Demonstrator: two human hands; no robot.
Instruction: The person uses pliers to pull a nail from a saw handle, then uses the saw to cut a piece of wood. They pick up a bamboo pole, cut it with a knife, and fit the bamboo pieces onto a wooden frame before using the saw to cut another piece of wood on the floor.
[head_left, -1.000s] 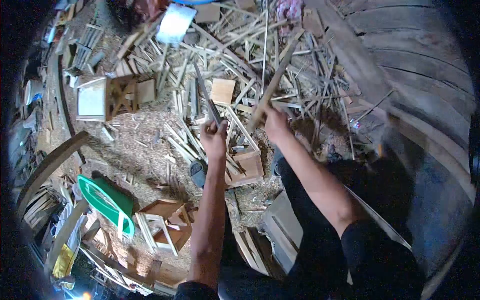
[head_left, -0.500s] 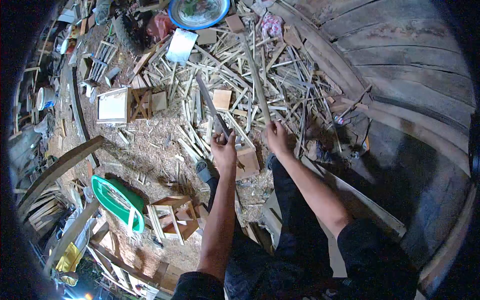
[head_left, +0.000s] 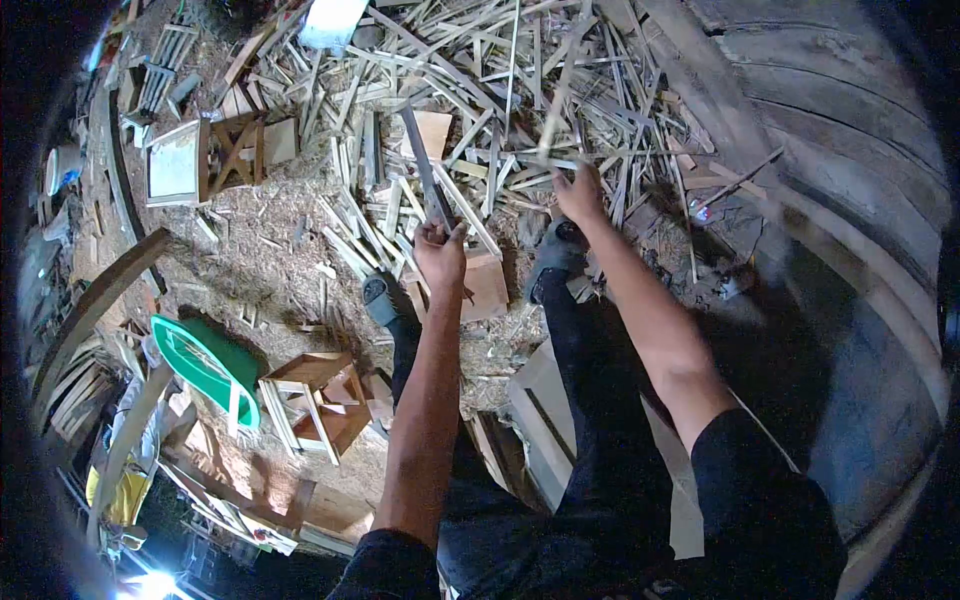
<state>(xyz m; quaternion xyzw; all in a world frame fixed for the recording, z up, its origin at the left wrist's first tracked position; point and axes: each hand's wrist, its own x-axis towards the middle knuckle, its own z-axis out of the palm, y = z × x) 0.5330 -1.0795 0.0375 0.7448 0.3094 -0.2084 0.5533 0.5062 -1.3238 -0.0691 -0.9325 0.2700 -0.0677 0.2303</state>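
Note:
A long, dark grey flat strip (head_left: pixel 424 160) is pinched near its lower end by my left hand (head_left: pixel 440 254), its far end pointing up over the scattered sticks. To the right, my right hand (head_left: pixel 582 196) reaches forward with its fingers loosely apart. Just beyond those fingertips is a pale wooden stick (head_left: pixel 556 112), smeared by motion, its near end a little apart from the hand. Beneath the left hand a wooden box (head_left: pixel 484 287) stands on the ground by my sandalled feet.
A broad heap of wooden sticks (head_left: pixel 480 75) spreads ahead. To the left are a white-topped wooden frame (head_left: pixel 176 168), a green basin (head_left: pixel 205 362) and a small wooden stool-like frame (head_left: pixel 318 400). Curved planks (head_left: pixel 840 90) form a wall at the right.
My right hand has moved forward, and the stick it gripped now shows blurred beyond the fingertips. The left hand still holds the dark strip. The view has tilted down.

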